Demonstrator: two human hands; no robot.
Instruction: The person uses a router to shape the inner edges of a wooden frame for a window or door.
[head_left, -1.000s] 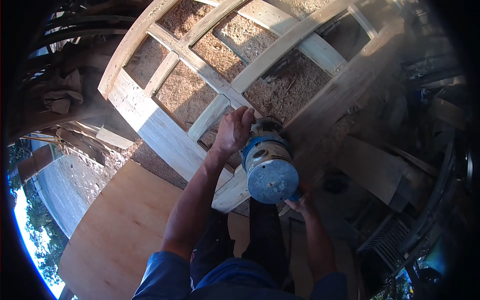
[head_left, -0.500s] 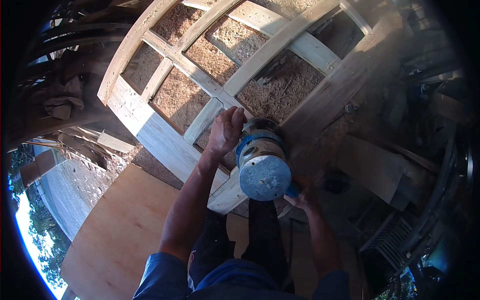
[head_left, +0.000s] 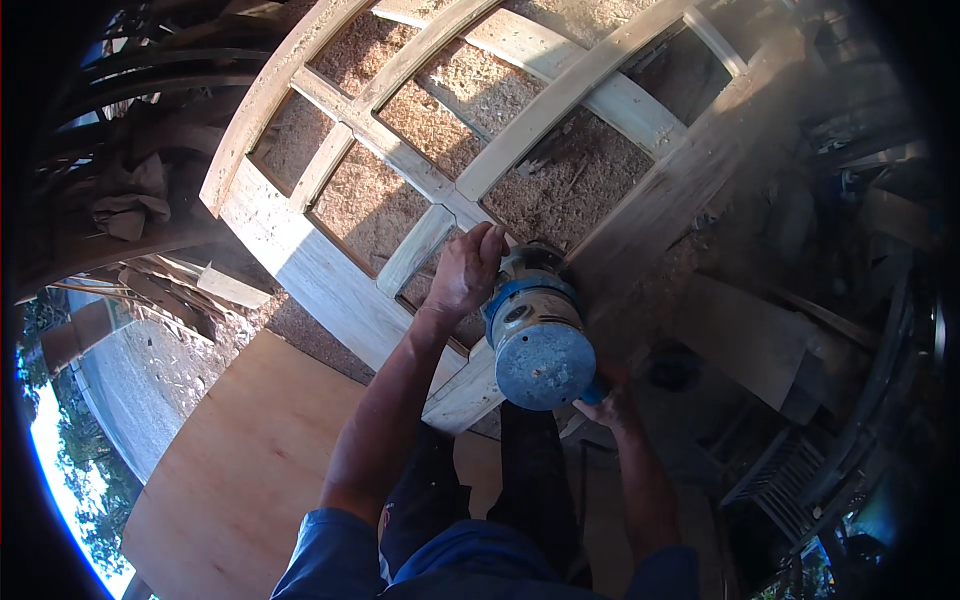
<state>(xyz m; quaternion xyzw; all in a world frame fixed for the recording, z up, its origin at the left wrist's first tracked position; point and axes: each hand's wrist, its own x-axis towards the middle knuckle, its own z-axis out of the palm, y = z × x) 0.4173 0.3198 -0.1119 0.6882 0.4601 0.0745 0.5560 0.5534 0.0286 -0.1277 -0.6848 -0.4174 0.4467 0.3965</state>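
A wood router (head_left: 544, 362) with a round metallic top and a blue collar stands on a latticed wooden frame (head_left: 545, 112), near its lower corner. My left hand (head_left: 468, 270) is closed at the router's left side, its fingers wrapped round a grip that they hide. Low on the other side, my right hand (head_left: 611, 402) closes round a blue handle (head_left: 594, 389). The router's body hides its base in part, and its bit does not show.
Wood shavings (head_left: 350, 205) fill the frame's openings. A plywood sheet (head_left: 245, 460) lies at the lower left, by scrap wood strips (head_left: 165, 300). Dusty boards (head_left: 740, 345) and a slatted crate (head_left: 775, 480) are on the right. Dust hangs at the upper right.
The router has shifted slightly right and toward me in the picture, both hands still on it. The wooden frame also appears a little further right and lower.
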